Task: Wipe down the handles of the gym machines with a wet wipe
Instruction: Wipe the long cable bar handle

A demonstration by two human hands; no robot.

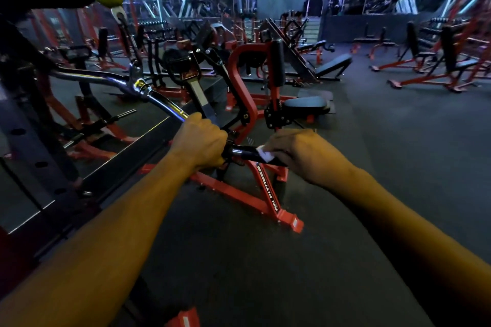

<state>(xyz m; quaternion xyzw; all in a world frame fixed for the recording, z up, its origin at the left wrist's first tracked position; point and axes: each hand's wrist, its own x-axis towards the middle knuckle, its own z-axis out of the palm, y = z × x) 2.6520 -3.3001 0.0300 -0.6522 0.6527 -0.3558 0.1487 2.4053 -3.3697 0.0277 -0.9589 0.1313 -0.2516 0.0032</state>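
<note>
A long chrome pulldown bar point(162, 99) hangs from a cable and slopes down toward me, ending in a black rubber handle point(243, 152). My left hand point(199, 142) grips the bar just above that handle, fingers curled round it. My right hand point(295, 151) wraps the handle's outer end with a white wet wipe point(265, 155) pressed between fingers and grip. Only a small corner of the wipe shows; the rest is hidden under my fingers.
A red and black seated machine point(247, 103) with a padded seat point(305, 105) stands right behind the bar. A black rack upright point(24, 119) rises at the left. Benches and red frames point(425, 71) fill the far floor. Dark rubber flooring point(385, 154) lies to the right.
</note>
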